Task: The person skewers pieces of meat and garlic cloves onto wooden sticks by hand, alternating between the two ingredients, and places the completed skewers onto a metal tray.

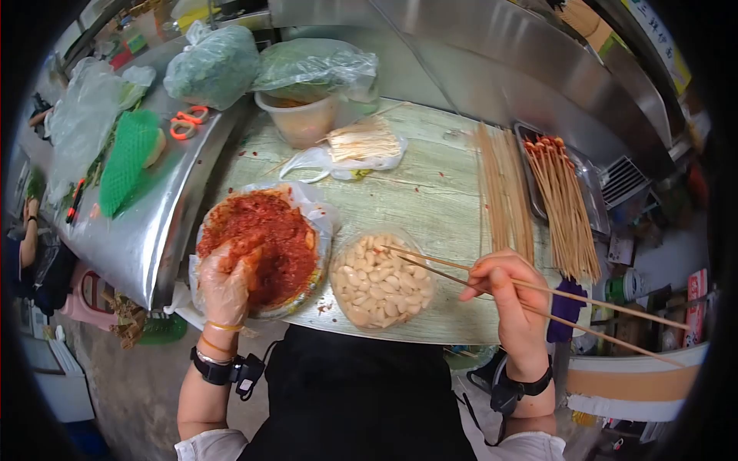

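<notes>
My left hand [230, 280], in a clear plastic glove smeared red, is over a lined bowl of red chilli paste [284, 261]. Its fingers are curled together, and whatever they may hold is hidden by the paste. Two long bamboo skewers [592, 301] are gripped in my right hand [513, 301], spread slightly apart. Their pointed ends reach left over a clear tub of peeled garlic cloves [382, 288], which stands just right of the chilli bowl.
Loose skewers [503, 192] lie on the green table [430, 150]; red-tipped skewers [561, 207] rest on a metal tray [588, 180]. Enoki mushrooms [361, 144] lie in plastic beside a white bucket [296, 119]. Orange-handled scissors [187, 123] and bagged greens are left. A person's arm [29, 234] shows far left.
</notes>
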A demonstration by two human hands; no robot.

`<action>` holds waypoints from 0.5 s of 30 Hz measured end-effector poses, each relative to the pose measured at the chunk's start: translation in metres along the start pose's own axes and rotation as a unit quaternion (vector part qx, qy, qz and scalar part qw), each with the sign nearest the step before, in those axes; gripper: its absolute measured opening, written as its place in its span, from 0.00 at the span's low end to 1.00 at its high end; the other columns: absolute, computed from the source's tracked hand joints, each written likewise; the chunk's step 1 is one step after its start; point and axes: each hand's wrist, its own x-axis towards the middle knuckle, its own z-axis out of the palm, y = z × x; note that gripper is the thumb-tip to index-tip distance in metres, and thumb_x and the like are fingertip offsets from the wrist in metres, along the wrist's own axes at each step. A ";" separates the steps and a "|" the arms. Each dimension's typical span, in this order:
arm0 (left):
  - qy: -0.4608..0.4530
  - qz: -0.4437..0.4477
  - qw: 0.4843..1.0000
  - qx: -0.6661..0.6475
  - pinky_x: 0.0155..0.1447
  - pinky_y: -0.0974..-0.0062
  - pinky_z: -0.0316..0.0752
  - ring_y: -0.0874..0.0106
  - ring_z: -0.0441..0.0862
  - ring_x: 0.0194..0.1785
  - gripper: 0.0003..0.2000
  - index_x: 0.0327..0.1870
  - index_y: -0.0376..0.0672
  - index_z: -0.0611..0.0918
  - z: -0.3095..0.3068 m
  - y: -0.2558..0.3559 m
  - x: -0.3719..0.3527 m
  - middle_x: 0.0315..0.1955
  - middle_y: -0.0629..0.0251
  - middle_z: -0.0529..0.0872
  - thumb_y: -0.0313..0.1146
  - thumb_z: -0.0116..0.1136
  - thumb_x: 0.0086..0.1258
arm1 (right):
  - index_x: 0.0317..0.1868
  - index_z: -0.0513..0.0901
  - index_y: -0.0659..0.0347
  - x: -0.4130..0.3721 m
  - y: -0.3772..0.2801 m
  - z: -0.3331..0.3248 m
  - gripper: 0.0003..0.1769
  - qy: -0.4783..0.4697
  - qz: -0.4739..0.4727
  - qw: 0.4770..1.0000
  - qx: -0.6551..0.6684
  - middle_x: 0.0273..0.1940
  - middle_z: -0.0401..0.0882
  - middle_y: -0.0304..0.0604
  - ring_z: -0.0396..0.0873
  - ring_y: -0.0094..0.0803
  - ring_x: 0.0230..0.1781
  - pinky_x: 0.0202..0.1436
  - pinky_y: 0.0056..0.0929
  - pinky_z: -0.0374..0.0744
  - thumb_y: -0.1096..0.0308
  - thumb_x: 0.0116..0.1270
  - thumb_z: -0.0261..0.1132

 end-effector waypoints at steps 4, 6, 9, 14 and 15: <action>-0.011 0.021 0.999 -0.040 0.40 0.82 0.77 0.78 0.81 0.36 0.08 0.43 0.32 0.81 0.011 0.008 -0.003 0.35 0.64 0.85 0.26 0.52 0.70 | 0.36 0.78 0.71 -0.008 -0.007 -0.011 0.13 0.027 0.047 0.998 0.010 0.30 0.74 0.44 0.79 0.27 0.28 0.32 0.22 0.78 0.69 0.72 0.53; -0.019 0.033 0.998 -0.045 0.40 0.82 0.77 0.78 0.81 0.36 0.08 0.42 0.32 0.80 0.015 0.011 -0.005 0.36 0.63 0.85 0.26 0.52 0.70 | 0.35 0.78 0.71 -0.011 -0.005 -0.013 0.14 0.019 0.042 0.999 -0.014 0.30 0.73 0.44 0.79 0.28 0.26 0.31 0.23 0.79 0.67 0.72 0.52; -0.021 0.019 1.000 -0.012 0.47 0.81 0.72 0.80 0.77 0.43 0.09 0.44 0.33 0.79 0.013 0.006 -0.006 0.40 0.66 0.82 0.30 0.52 0.71 | 0.34 0.77 0.71 -0.013 -0.004 -0.012 0.16 -0.005 0.031 0.998 -0.048 0.30 0.73 0.45 0.78 0.29 0.25 0.30 0.23 0.79 0.65 0.73 0.52; 0.005 0.212 0.971 0.107 0.46 0.77 0.74 0.72 0.82 0.40 0.08 0.41 0.31 0.81 0.025 0.002 -0.002 0.35 0.65 0.85 0.26 0.53 0.68 | 0.33 0.77 0.71 -0.012 0.007 -0.009 0.17 -0.050 0.013 0.993 -0.106 0.30 0.73 0.45 0.79 0.30 0.24 0.29 0.23 0.79 0.65 0.73 0.51; 0.005 0.214 0.971 0.108 0.46 0.77 0.74 0.72 0.82 0.40 0.08 0.41 0.31 0.81 0.023 0.004 -0.001 0.35 0.65 0.85 0.26 0.53 0.68 | 0.33 0.77 0.71 -0.012 0.010 -0.008 0.17 -0.051 -0.006 0.992 -0.112 0.30 0.73 0.45 0.79 0.30 0.24 0.29 0.23 0.79 0.65 0.73 0.51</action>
